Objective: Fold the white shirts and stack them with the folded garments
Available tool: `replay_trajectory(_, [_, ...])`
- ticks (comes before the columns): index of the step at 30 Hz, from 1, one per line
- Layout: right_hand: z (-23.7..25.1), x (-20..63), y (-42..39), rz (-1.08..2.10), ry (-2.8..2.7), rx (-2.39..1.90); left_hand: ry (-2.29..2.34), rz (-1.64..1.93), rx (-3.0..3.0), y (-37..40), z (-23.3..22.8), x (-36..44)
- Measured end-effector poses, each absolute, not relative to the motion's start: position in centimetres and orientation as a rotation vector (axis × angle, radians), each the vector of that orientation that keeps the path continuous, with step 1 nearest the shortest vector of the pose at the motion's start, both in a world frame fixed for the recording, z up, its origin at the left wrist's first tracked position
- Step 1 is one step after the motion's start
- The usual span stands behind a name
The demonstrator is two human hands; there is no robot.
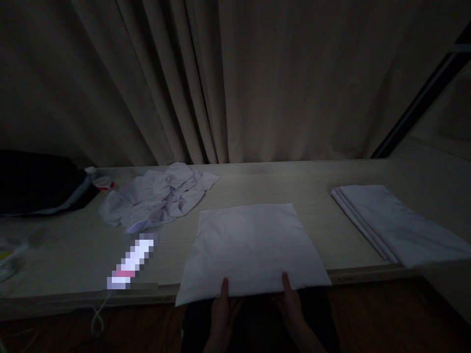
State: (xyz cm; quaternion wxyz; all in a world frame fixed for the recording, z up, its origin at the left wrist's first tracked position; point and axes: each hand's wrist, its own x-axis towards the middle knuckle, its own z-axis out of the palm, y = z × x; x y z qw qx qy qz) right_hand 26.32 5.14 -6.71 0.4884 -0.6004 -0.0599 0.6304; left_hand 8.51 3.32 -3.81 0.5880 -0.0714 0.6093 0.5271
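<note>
The left hand (222,310) and right hand (293,308) both grasp the near edge of a flat, white, four-sided fabric piece (252,245), thumbs on top and fingers underneath. It lies ahead of both hands, partly over the pale wooden surface (272,184), its near edge overhanging. Ahead and left of the left hand sits a crumpled, whitish cloth heap (158,196); ahead and right of the right hand lies a folded, white, layered fabric stack (397,220).

Smooth matt cloth panel (253,245), crumpled soft cloth (158,193), pale wood-look tabletop (265,184), matt fabric curtain (287,88)
</note>
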Motion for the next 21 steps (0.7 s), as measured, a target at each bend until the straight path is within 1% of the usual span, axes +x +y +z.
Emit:
replay_trajectory(6, [-6.9, 26.9, 5.6, 1.583, 0.018, -1.303, 1.42, 1.313, -0.258, 3.3, -3.8, 7.4])
replay_trajectory(10, [-6.2, 29.5, 5.6, 1.688, 0.049, -1.239, 1.406, 1.43, -0.24, 2.9, -3.8, 3.6])
replay_trajectory(12, [-5.9, 31.8, 5.5, 1.685, 0.058, -1.209, 1.47, 1.468, -0.231, 2.3, -3.7, 1.0])
replay_trajectory(16, [-6.3, 37.0, 5.9, 1.565, 0.004, -1.389, 1.516, 1.444, -0.196, 1.1, -3.7, -2.6])
replay_trajectory(21, [-6.9, 40.6, 6.3, 1.372, -0.344, -1.651, 1.487, 1.446, -0.148, 0.5, -3.4, -2.9])
